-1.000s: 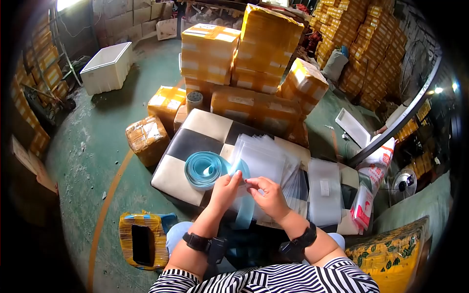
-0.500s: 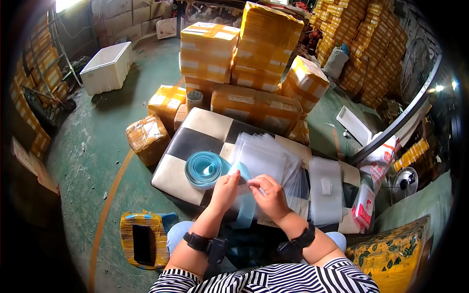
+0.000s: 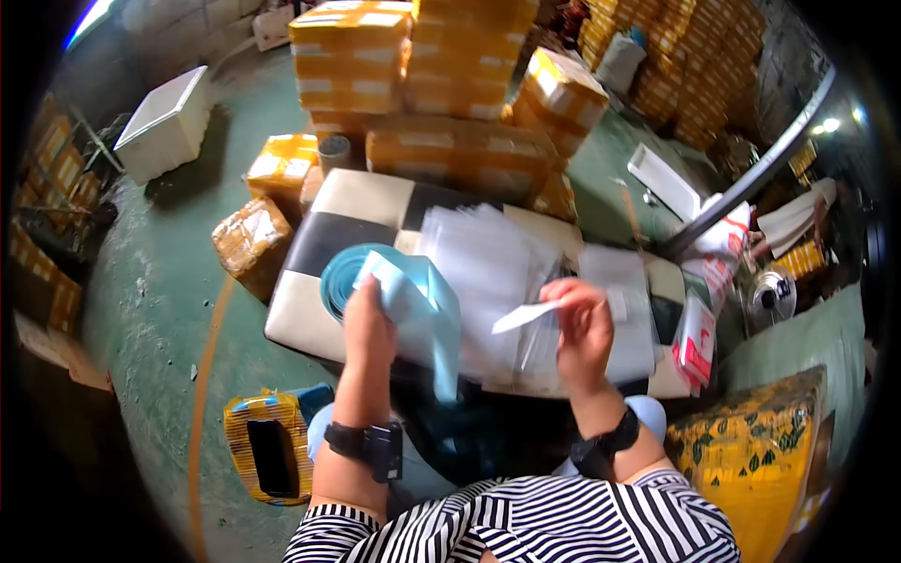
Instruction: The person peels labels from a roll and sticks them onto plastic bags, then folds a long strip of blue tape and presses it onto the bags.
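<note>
My left hand (image 3: 368, 328) grips a light blue strip (image 3: 428, 305), whose loose end hangs down beside the fingers. Just behind that hand lies the coiled blue roll (image 3: 336, 286), partly covered by it. My right hand (image 3: 586, 328) pinches a small white slip, like a peeled label (image 3: 524, 317), with its free end pointing left. Below the slip, a fanned stack of clear plastic bags (image 3: 479, 263) rests on the black-and-white padded bench (image 3: 352, 195). Another pile of clear bags (image 3: 634, 324) lies partly behind my right hand. Motion blurs both hands slightly.
Taped cardboard boxes (image 3: 347, 70) are stacked behind the bench. A white foam box (image 3: 164, 127) stands on the floor at far left. A phone (image 3: 272, 458) lies on a yellow taped box (image 3: 240, 441) beside my left leg. Red-and-white packets (image 3: 694, 347) sit at the bench's right end.
My hands have moved apart: the left went left with the blue strip, the right went right with the white slip. The whole view has shifted somewhat.
</note>
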Action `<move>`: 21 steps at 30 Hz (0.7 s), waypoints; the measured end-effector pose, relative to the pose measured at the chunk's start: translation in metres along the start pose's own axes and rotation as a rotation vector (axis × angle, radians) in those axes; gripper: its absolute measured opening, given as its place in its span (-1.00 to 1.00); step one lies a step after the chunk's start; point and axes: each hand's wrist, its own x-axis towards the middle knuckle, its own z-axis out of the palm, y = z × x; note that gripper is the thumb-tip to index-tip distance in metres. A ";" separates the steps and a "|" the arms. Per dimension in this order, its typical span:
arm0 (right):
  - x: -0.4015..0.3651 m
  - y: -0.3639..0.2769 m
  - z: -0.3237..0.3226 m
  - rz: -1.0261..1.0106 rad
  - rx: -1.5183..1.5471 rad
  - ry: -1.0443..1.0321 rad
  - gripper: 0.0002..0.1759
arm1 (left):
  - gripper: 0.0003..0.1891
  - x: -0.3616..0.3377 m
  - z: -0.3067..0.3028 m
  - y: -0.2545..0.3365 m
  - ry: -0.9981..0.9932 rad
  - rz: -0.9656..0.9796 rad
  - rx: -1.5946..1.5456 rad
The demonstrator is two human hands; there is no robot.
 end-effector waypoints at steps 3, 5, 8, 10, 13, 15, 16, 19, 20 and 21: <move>0.013 0.014 -0.040 0.153 -0.209 0.176 -0.96 | -0.67 -0.009 0.012 0.015 0.140 0.019 0.042; 0.023 0.045 -0.066 0.300 -0.278 0.188 -0.96 | -0.67 -0.011 0.015 0.016 0.085 0.047 0.038; 0.021 0.099 -0.082 0.594 -0.187 0.085 -0.93 | -0.67 -0.014 0.018 0.014 0.047 0.035 0.142; 0.016 0.131 -0.074 0.686 -0.220 0.012 -0.92 | -0.69 -0.013 0.017 0.014 0.035 0.028 0.186; 0.020 0.155 -0.045 0.772 -0.255 -0.003 -0.88 | -0.71 -0.012 0.016 0.013 0.000 0.031 0.212; 0.025 0.167 -0.028 0.808 -0.292 -0.021 -0.86 | -0.72 -0.011 0.015 0.011 -0.022 0.035 0.220; 0.024 0.179 -0.026 0.774 -0.354 -0.034 -0.85 | -0.73 -0.011 0.014 0.011 -0.029 0.037 0.227; 0.021 0.201 -0.019 0.710 -0.512 -0.055 -0.84 | -0.73 -0.013 0.019 0.011 -0.035 0.024 0.222; 0.020 0.205 -0.020 0.717 -0.547 -0.049 -0.84 | -0.73 -0.014 0.021 0.011 -0.034 0.015 0.218; 0.019 0.207 -0.020 0.723 -0.581 -0.042 -0.84 | -0.72 -0.015 0.023 0.010 -0.034 0.005 0.214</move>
